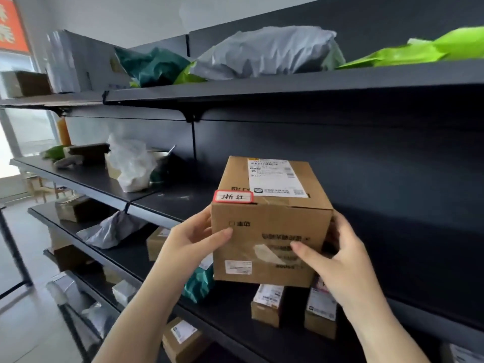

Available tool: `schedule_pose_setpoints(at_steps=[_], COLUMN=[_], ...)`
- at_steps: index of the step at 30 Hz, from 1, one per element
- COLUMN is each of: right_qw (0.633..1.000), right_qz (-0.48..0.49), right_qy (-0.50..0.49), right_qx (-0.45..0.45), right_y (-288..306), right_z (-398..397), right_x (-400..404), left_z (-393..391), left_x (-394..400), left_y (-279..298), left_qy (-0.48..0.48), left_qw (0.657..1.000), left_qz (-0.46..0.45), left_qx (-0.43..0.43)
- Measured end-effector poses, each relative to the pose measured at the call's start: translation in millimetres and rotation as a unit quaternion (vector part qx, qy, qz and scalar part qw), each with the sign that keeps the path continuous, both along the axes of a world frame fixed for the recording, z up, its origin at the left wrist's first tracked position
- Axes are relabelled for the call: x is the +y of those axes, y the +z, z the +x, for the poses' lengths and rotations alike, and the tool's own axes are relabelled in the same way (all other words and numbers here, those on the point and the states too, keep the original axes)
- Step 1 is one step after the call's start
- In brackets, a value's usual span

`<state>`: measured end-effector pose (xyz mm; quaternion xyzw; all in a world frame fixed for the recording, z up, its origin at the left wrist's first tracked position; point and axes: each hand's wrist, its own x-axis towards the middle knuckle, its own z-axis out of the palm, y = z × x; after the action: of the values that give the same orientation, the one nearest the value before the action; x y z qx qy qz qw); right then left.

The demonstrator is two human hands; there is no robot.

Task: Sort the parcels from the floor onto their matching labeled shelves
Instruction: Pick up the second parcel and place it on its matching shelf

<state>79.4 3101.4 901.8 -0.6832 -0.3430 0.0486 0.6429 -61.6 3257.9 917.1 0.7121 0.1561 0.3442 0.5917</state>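
A brown box [271,226] is held between both hands in front of a dark shelf [167,203], at about the level of that shelf's front edge. Whether its far end rests on the shelf cannot be told. The left hand [191,242] is pressed against the box's left side, with the thumb laid across the near face. The right hand [332,260] is closed on the right side, thumb on the near face, fingers wrapped around the far corner. So the box is gripped by both hands.

A white shipping label [275,176] is stuck on the box's top. A red-bordered tag [233,197] with handwritten characters is seen at the near top edge of the box; whether it is fixed to the box or to the shelf edge cannot be told.

On the same shelf, to the left, a white bag [131,163] is set. On the shelf above, a grey bag [264,52], a dark green bag [154,65] and a bright green bag [429,49] are laid. Below the held box, two small boxes [267,302] are stood upright side by side on a lower shelf, with a teal parcel [197,285] to their left.
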Motion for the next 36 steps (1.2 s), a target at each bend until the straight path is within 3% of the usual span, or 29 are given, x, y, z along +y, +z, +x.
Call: schedule_pose_setpoints(at_steps=[17,36], right_qw=[0.981,0.967], right_qz=[-0.034,-0.06], right_qy=[-0.192,-0.244], right_qx=[0.006,0.037], right_y=[4.3,-13.7], right_z=[61.1,86.0], right_x=[-29.9,-29.4], left_z=[133.4,180.5], left_x=[20.2,28.8], left_y=[-3.7,-27.3], left_qy=[-0.214,-0.271], left_qw=[0.976,0.96], left_qz=[-0.026,-0.05], left_qx=[0.021,0.046])
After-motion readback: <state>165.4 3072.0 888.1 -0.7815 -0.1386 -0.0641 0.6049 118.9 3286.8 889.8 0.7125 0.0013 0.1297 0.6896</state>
